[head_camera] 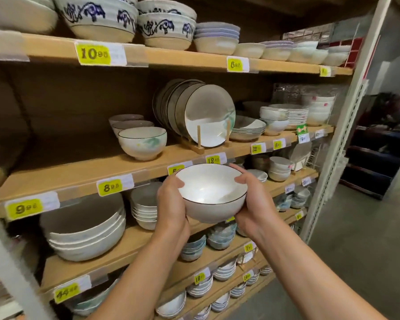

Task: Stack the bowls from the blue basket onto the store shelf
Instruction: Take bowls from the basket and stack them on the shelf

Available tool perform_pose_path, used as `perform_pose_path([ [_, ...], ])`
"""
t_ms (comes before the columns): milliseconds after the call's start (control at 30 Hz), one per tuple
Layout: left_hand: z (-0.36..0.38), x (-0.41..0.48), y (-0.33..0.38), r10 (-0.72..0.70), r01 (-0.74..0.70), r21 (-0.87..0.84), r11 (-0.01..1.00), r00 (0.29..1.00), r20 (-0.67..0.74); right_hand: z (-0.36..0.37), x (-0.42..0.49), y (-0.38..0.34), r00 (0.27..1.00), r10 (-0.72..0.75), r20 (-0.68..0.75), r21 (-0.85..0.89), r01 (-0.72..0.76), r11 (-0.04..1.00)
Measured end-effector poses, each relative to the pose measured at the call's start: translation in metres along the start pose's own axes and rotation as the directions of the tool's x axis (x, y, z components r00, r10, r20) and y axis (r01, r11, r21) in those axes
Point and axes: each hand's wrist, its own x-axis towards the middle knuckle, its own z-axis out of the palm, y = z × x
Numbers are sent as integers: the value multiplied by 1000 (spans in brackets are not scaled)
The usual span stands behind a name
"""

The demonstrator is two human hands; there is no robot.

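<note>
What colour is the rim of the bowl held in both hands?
Dark, near black, on a white bowl; head view.

Dark-rimmed plates [208, 114] stand on edge in wooden rack [198, 144], front plate leaning on two pegs. Stack of flat white plates [297, 115] further right, same level. Large blue-patterned bowls [97, 17] nested on top level. Yellow price tags: 10.95 tag [94, 53] at top, 8.95 tag [109, 187] and 9.95 tag [24, 209] below. Grey floor [356, 239] at right. Dark shelving unit [379, 153] beyond, contents indistinct.
</note>
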Motion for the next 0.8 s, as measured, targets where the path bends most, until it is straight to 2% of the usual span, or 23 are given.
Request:
perform_pose_path([
  [200,9,34,12,21,-21,65,998,1000,-9,7,69,-7,981,138,134,-1,-139,990],
  [267,8,40,19,-45,44,71,996,999,4,7,86,-13,949,202,242,-28,-201,979],
  [367,12,48,28,-145,140,70,988,986,78,11,107,-22,859,308,408,-137,-276,951],
  [500,18,52,29,-174,174,0,985,983,55,19,124,-25,822,425,379,-243,-354,903],
  [567,21,54,28,-157,155,-74,985,988,-10,25,128,-27,817,445,366,-214,-392,895],
  [633,28,54,27,-127,120,-102,988,990,-64,25,131,-28,855,388,344,-113,-372,921],
  [667,31,54,25,-105,94,-114,989,990,-95,22,131,-28,883,321,342,-69,-317,946],
  [733,41,55,22,-54,32,-135,990,985,-163,12,126,-25,928,154,338,-34,-151,988],
  [800,51,57,18,7,-39,-132,990,972,-234,4,113,-18,934,12,358,-80,18,997],
])
